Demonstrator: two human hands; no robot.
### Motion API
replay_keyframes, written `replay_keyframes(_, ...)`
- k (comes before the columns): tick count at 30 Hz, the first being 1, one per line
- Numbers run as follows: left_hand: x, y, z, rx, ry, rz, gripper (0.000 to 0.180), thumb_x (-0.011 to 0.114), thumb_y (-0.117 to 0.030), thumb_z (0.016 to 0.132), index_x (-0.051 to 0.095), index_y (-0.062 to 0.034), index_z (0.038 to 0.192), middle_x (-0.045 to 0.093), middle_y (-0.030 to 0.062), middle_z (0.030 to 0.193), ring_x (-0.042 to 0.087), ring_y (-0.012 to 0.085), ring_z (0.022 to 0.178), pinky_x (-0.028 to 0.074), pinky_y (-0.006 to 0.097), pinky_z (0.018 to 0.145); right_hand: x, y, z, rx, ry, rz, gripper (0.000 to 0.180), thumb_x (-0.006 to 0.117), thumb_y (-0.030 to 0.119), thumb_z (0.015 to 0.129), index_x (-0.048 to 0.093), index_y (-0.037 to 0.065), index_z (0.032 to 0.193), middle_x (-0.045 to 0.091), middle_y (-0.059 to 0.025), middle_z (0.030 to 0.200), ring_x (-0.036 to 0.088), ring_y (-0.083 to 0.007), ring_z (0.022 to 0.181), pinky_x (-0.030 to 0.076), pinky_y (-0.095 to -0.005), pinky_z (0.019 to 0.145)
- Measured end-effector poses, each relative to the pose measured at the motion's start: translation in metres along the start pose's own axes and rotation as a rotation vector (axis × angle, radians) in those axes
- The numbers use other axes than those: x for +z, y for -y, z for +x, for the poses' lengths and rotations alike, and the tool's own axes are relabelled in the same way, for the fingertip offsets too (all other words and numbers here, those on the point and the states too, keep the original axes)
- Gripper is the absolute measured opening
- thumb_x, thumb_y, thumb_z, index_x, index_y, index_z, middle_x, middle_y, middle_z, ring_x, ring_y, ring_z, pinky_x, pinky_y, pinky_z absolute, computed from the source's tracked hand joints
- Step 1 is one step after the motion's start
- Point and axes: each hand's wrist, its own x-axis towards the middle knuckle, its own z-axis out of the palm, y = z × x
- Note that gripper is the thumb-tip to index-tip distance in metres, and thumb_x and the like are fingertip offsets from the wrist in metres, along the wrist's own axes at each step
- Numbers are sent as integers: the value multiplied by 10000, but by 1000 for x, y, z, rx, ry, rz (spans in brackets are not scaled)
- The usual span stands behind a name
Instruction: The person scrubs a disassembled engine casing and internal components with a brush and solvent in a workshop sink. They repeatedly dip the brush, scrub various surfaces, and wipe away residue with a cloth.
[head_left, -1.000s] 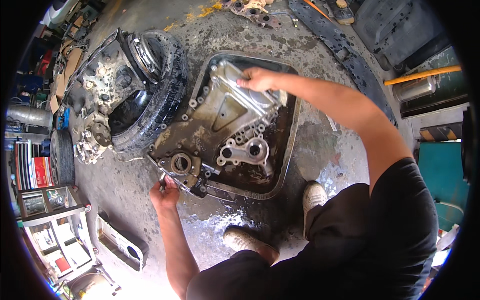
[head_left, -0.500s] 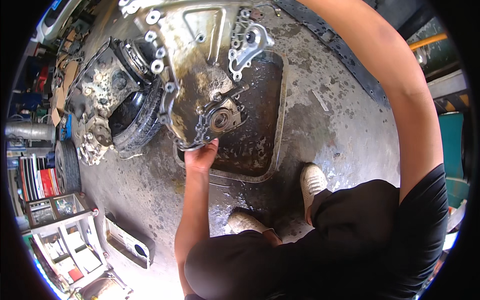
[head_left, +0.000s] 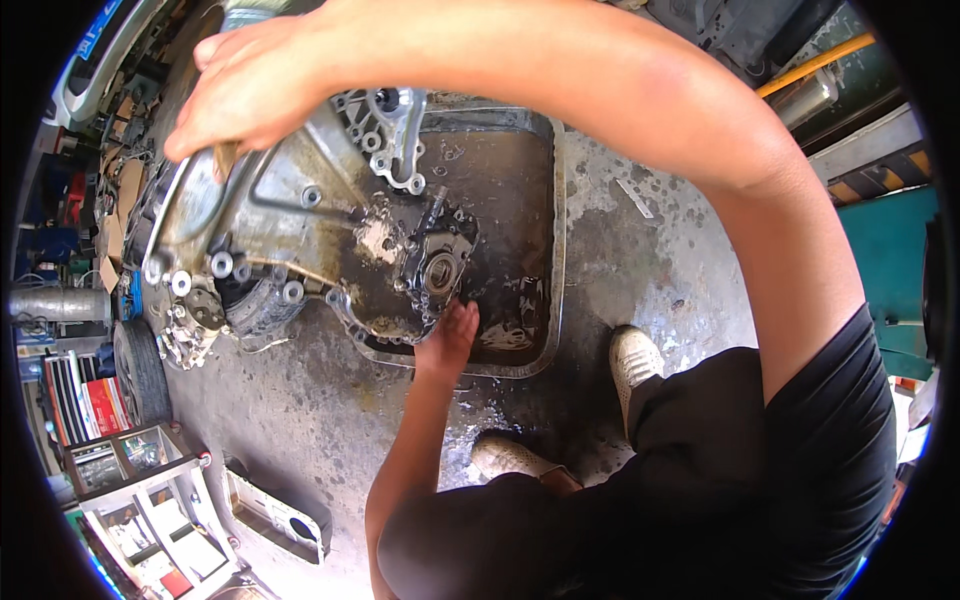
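A large oily metal engine timing cover [head_left: 270,215] hangs tilted over a shallow metal pan [head_left: 557,240], its wide end toward the far left. My right hand [head_left: 255,95] reaches across from the right, closed over that wide end; some of its fingertips are hidden. At the narrow end, below a round seal opening [head_left: 440,270], my left hand [head_left: 447,342] holds the lower rim, fingers partly behind the metal. Dark, wet oil film coats the cover's narrow end. Dark liquid lies in the pan.
Left of the pan, partly behind the cover, are a tyre [head_left: 262,310] and a dirty metal casting [head_left: 190,325]. A wheeled shelf cart [head_left: 150,490] and a flat metal pan [head_left: 275,515] stand at the lower left. My shoes [head_left: 635,365] are close to the pan.
The timing cover has swung, its wide end moving left and nearer. My right hand has come into view on that end. My left hand has shifted right with the narrow end.
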Motion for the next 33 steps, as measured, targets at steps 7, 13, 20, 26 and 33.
replay_keyframes(7,-17,-122,-173,510,-160,908,290,544,-187,975,574,-17,1208,678,83,998,650,160,863,510,278,763,15,23,43,-313,-86,15,231,618,227,899,583,132,1107,688,-57,1042,621,-284,1056,360,-447,925)
replay_keyframes(13,110,-289,-295,1003,61,1202,784,404,-611,979,361,2,1465,370,143,1512,281,256,1429,174,399,1175,11,56,80,-439,-6,59,255,609,215,905,617,152,1152,703,-50,1071,613,-239,1089,336,-410,1000)
replay_keyframes(20,145,-230,-288,1038,-287,1564,684,724,-83,839,400,28,1431,490,100,1379,441,200,1257,273,343,1100,23,55,81,-465,-98,95,229,568,207,926,604,148,1145,690,-30,1060,582,-221,1073,332,-396,998)
replay_keyframes(26,150,-229,-287,1020,-488,1340,597,743,-70,849,468,75,1359,595,83,1176,537,144,1084,364,271,1006,59,9,-19,-31,-706,415,366,581,435,945,616,105,1099,625,-61,1130,549,-236,1154,415,-442,982)
replay_keyframes(33,152,-255,-285,939,-380,1432,628,740,-128,863,464,23,1406,529,103,1353,481,184,1227,325,304,1069,177,48,-269,1039,-84,859,317,615,325,951,615,16,877,587,-171,1074,594,-307,1012,488,-404,908)
